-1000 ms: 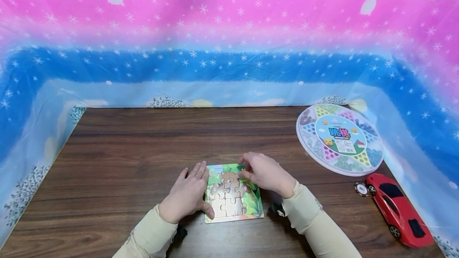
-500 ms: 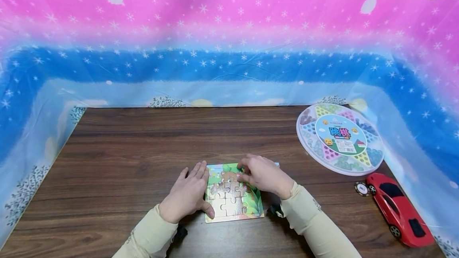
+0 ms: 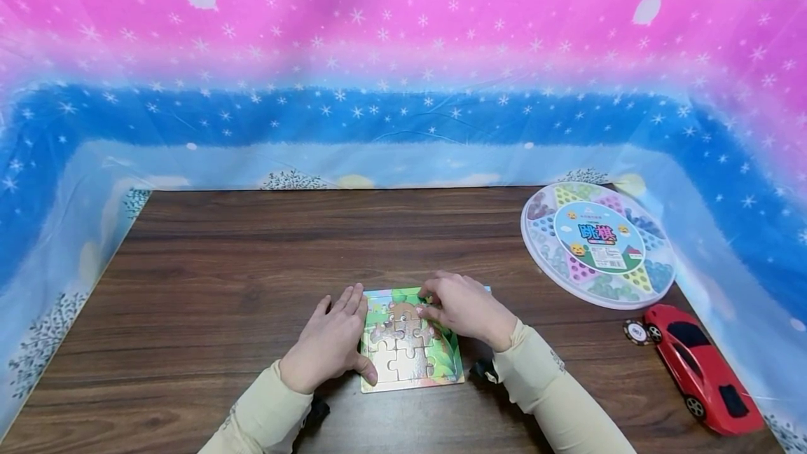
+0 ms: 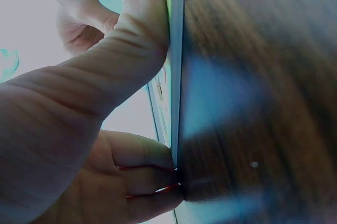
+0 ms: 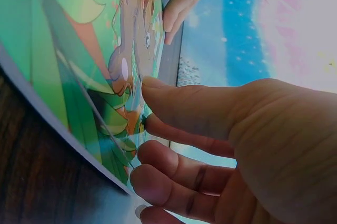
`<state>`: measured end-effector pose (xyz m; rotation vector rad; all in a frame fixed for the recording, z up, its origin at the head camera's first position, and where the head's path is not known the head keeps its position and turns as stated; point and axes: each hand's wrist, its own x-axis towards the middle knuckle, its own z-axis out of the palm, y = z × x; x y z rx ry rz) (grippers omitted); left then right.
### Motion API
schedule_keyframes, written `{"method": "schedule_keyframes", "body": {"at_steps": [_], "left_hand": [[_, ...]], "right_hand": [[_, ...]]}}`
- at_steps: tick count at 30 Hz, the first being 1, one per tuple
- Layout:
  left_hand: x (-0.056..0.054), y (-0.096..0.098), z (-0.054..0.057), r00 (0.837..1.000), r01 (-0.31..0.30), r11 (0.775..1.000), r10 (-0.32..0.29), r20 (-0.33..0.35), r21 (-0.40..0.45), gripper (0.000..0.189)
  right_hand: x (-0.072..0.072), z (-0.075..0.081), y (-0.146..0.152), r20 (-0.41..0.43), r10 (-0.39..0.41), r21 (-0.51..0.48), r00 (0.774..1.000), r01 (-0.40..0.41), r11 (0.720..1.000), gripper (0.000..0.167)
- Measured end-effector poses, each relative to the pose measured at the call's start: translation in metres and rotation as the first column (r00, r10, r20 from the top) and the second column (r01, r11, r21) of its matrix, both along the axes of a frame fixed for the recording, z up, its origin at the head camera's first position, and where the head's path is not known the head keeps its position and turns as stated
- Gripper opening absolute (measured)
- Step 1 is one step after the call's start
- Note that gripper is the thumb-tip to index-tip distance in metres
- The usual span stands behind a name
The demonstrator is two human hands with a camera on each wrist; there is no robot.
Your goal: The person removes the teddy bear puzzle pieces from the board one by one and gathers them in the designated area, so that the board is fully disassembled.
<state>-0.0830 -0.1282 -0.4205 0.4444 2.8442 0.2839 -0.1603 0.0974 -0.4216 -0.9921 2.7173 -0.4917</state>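
A square jigsaw puzzle (image 3: pixel 410 356) with a brown cartoon animal on green lies flat in a thin frame on the table. My left hand (image 3: pixel 330 342) rests along its left side, fingers straight and the thumb over the lower left corner; the left wrist view shows this hand (image 4: pixel 89 92) against the board's edge. At the upper right of the puzzle, my right hand (image 3: pixel 469 307) bends over, its thumb and index finger pinching at a puzzle piece. In the right wrist view the thumb (image 5: pixel 184 100) and fingertips meet the picture surface. The hand hides most of that piece.
A round Chinese checkers box (image 3: pixel 599 247) lies at the back right. Before it are a black-and-white poker chip (image 3: pixel 635 332) and a red toy car (image 3: pixel 702 370). A patterned cloth (image 3: pixel 403 118) stands round the wooden table (image 3: pixel 252 244).
Over the last second my right hand has shifted very slightly, uncovering a small light-blue bit behind it. My left hand and the puzzle have stayed put.
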Motion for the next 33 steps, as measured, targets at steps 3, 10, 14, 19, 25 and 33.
{"method": "schedule_keyframes", "body": {"at_steps": [3, 10, 14, 19, 25, 33], "left_hand": [[0.0001, 0.0000, -0.0002, 1.000, 0.001, 1.000, -0.001, -0.003, 0.001, 0.126], [0.0004, -0.0001, -0.0007, 1.000, 0.001, 1.000, -0.001, -0.010, 0.005, 0.125], [0.0006, -0.0002, -0.0008, 1.000, 0.001, 1.000, -0.001, -0.009, 0.010, 0.125], [0.0004, -0.0008, -0.0004, 1.000, 0.003, 1.000, -0.003, -0.015, 0.007, 0.125], [0.0000, -0.0011, -0.0001, 1.000, 0.006, 1.000, -0.006, -0.020, 0.003, 0.126], [0.0001, -0.0006, -0.0011, 1.000, 0.004, 1.000, -0.004, -0.019, 0.005, 0.125]], "right_hand": [[0.0004, 0.0001, 0.0005, -0.015, -0.011, 0.014, 1.000, 0.011, 1.000, 0.023], [0.0009, -0.0004, 0.0018, -0.028, -0.015, 0.018, 0.999, 0.016, 1.000, 0.023], [0.0010, -0.0004, 0.0023, -0.051, 0.000, 0.032, 0.999, 0.001, 1.000, 0.024], [0.0015, 0.0005, 0.0026, -0.082, 0.033, 0.058, 0.996, -0.028, 0.998, 0.028], [0.0024, -0.0003, 0.0009, -0.095, 0.042, 0.043, 0.995, -0.038, 0.998, 0.029], [0.0018, -0.0049, -0.0015, -0.072, 0.013, 0.037, 0.997, -0.010, 0.999, 0.027]]}}
